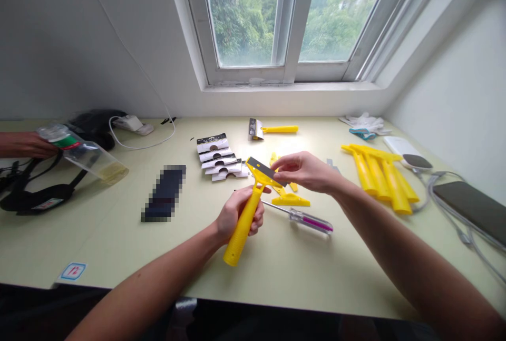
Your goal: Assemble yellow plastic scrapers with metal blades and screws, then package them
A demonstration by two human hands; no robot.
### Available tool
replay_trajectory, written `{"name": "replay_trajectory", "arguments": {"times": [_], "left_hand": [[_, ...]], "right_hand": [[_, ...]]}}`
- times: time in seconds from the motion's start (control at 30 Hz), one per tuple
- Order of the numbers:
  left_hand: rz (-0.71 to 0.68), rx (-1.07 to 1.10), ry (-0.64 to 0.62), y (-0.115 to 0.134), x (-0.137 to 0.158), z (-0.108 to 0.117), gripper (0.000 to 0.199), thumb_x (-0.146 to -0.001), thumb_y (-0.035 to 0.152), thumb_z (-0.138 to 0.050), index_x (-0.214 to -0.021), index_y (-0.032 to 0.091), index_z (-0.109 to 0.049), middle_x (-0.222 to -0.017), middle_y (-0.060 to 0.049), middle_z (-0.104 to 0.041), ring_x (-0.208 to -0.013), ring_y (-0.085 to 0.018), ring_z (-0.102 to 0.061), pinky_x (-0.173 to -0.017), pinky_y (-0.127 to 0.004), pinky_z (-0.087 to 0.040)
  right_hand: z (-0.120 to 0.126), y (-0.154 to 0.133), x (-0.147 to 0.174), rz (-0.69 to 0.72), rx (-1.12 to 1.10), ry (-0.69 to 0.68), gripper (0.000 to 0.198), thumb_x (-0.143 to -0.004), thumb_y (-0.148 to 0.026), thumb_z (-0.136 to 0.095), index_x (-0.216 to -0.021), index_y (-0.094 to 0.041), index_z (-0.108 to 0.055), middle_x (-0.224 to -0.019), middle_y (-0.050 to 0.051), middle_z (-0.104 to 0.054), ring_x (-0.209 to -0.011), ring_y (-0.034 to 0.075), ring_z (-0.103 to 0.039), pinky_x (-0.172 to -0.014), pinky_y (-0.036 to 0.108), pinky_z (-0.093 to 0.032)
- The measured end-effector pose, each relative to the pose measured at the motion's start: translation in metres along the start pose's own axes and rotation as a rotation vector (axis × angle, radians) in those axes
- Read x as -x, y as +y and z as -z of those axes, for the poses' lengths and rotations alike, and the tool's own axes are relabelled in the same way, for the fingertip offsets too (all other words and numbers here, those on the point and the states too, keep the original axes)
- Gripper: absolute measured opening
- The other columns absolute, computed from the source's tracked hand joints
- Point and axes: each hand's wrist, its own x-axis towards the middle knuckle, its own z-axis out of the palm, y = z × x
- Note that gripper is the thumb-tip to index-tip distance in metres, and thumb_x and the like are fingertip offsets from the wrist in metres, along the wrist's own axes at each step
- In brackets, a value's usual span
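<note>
The left hand [241,214] is wrapped around the handle of a yellow scraper [247,214], holding it tilted above the table [118,235] with the head up and away from the person. The right hand [306,171] pinches the dark blade [265,169] at the scraper's head between thumb and fingertips; whether the blade is seated in the head or only laid against it is hard to tell from this angle.

The table is pale green-cream and runs the width of the room under a white-framed window [290,19] with trees outside. The walls are plain white, the right one slanting in. Just under the hands lie a loose yellow part [290,200] and a screwdriver [306,220] with a clear purple handle. Behind them sits a fanned stack of blade packs [219,157], and farther back another scraper [272,129] near the sill. To the right, well apart, a row of yellow handles [379,175] lies side by side, then a phone [472,205] with cables and white gloves [366,121] in the corner. To the left is a dark pixelated rectangle [164,192]. At the far left another person's hand [23,145] holds a clear bag [83,154] above black straps [35,188].
</note>
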Motion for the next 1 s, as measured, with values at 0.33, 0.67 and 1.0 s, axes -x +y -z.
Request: {"name": "replay_trajectory", "arguments": {"times": [0.33, 0.67, 1.0], "left_hand": [[-0.011, -0.027, -0.021, -0.003, 0.001, 0.0, 0.038, -0.095, 0.037, -0.032, -0.117, 0.013, -0.05, -0.059, 0.0, -0.048, -0.043, -0.012, -0.043, -0.038, -0.022, -0.033], [-0.05, -0.067, -0.054, -0.002, 0.002, 0.0, 0.037, -0.095, 0.036, -0.034, -0.115, 0.011, -0.053, -0.058, 0.0, -0.048, -0.043, -0.012, -0.044, -0.038, -0.021, -0.035], [-0.043, -0.027, -0.014, -0.007, -0.002, -0.003, 0.031, -0.085, 0.041, -0.05, -0.097, 0.013, -0.057, -0.089, -0.005, -0.054, -0.054, -0.015, -0.061, -0.04, -0.027, -0.049]], "right_hand": [[-0.003, 0.002, -0.002, -0.085, 0.093, 0.027, 0.022, -0.078, -0.037, -0.063, -0.084, -0.016, -0.065, -0.064, 0.0, -0.058, -0.055, 0.009, -0.05, -0.05, 0.022, -0.038], [-0.002, -0.003, 0.002, -0.066, 0.067, -0.036, 0.023, -0.079, -0.036, -0.063, -0.09, -0.016, -0.066, -0.065, -0.001, -0.059, -0.058, 0.009, -0.048, -0.05, 0.021, -0.035], [-0.012, -0.004, 0.0, -0.047, -0.021, -0.108, 0.019, -0.076, -0.029, -0.063, -0.088, -0.014, -0.064, -0.07, 0.001, -0.062, -0.061, 0.009, -0.053, -0.053, 0.02, -0.038]]}}
